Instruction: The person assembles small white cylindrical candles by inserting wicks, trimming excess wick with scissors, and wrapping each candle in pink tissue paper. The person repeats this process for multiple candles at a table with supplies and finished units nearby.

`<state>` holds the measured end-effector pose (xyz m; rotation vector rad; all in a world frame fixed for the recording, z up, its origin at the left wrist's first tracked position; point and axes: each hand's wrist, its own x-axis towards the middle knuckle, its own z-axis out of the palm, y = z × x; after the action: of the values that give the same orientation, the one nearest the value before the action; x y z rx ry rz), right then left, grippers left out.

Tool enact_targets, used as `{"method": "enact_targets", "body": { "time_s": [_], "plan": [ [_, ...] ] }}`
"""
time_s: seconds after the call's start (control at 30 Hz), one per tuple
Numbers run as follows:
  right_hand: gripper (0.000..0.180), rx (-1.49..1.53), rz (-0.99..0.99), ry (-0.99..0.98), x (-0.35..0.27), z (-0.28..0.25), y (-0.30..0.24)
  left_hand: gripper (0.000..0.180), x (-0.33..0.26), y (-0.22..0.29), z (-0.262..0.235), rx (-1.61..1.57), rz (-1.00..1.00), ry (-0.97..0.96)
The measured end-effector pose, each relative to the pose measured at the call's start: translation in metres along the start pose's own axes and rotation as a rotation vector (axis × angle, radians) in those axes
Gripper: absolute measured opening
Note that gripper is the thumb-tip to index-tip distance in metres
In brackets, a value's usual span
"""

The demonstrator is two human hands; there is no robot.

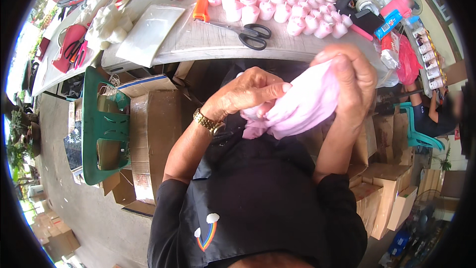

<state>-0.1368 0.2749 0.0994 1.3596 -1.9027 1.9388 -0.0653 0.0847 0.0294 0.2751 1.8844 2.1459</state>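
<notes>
A crumpled pink cloth hangs in front of my chest, between my two hands. My right hand grips its upper right part, thumb on the near side and fingers curled behind. On its left side my left hand is closed on the cloth, thumb and fingers pressed into the folds. Whether the cloth wraps something inside cannot be seen. Beyond my hands, many pink votive candles with white wicks stand close together on the white table. Scissors with black handles lie in front of them.
An orange-handled tool and clear plastic sheets lie left of the scissors. A green plastic chair and an open cardboard box stand at my left. More cartons are at my right, and another person sits beyond.
</notes>
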Motion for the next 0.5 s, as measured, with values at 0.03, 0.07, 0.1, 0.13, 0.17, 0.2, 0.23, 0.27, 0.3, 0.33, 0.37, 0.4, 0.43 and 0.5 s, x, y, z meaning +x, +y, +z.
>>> {"method": "enact_targets", "body": {
  "time_s": [0.03, 0.07, 0.1, 0.13, 0.17, 0.2, 0.23, 0.27, 0.3, 0.33, 0.37, 0.4, 0.43, 0.5],
  "plan": [
    [0.018, 0.02, -0.032, 0.026, 0.0, -0.004, 0.001, 0.039, 0.001, -0.001, -0.003, 0.014, -0.043, 0.008],
    [0.018, -0.016, -0.062, 0.012, 0.003, -0.01, 0.004, 0.039, 0.003, 0.0, -0.007, 0.054, -0.077, 0.042],
    [0.018, -0.051, -0.08, -0.004, 0.003, -0.016, 0.005, 0.036, 0.001, 0.0, -0.007, 0.081, -0.063, 0.075],
    [0.018, -0.068, -0.113, -0.01, 0.003, -0.021, 0.007, 0.034, -0.001, 0.001, -0.008, 0.078, 0.005, 0.121],
    [0.019, -0.053, -0.116, -0.048, 0.003, -0.024, 0.008, 0.032, -0.005, 0.002, -0.008, 0.096, 0.056, 0.204],
    [0.02, -0.057, -0.154, -0.043, 0.003, -0.027, 0.009, 0.031, -0.009, 0.003, -0.008, 0.114, 0.09, 0.273],
    [0.021, -0.057, -0.191, -0.043, 0.002, -0.029, 0.01, 0.027, -0.015, 0.005, -0.012, 0.028, 0.11, 0.306],
    [0.022, -0.058, -0.213, -0.026, 0.001, -0.029, 0.011, 0.025, -0.017, 0.006, -0.015, -0.055, 0.085, 0.328],
    [0.024, 0.034, -0.215, -0.04, 0.001, -0.028, 0.012, 0.026, -0.016, 0.006, -0.017, -0.077, 0.107, 0.312],
    [0.025, 0.047, -0.181, -0.041, 0.0, -0.026, 0.013, 0.029, -0.014, 0.005, -0.02, -0.08, 0.122, 0.33],
    [0.025, 0.081, -0.168, -0.038, -0.001, -0.024, 0.015, 0.033, -0.011, 0.002, -0.016, -0.044, 0.061, 0.337],
    [0.025, 0.129, -0.189, -0.038, -0.001, -0.022, 0.017, 0.038, -0.006, -0.001, -0.013, 0.01, 0.077, 0.344],
    [0.026, 0.088, -0.193, -0.048, -0.001, -0.02, 0.019, 0.043, -0.001, -0.003, -0.012, 0.032, -0.031, 0.261],
    [0.026, 0.074, -0.174, -0.056, -0.004, -0.019, 0.023, 0.028, 0.002, -0.007, -0.005, 0.058, -0.054, 0.19]
  ]
}}
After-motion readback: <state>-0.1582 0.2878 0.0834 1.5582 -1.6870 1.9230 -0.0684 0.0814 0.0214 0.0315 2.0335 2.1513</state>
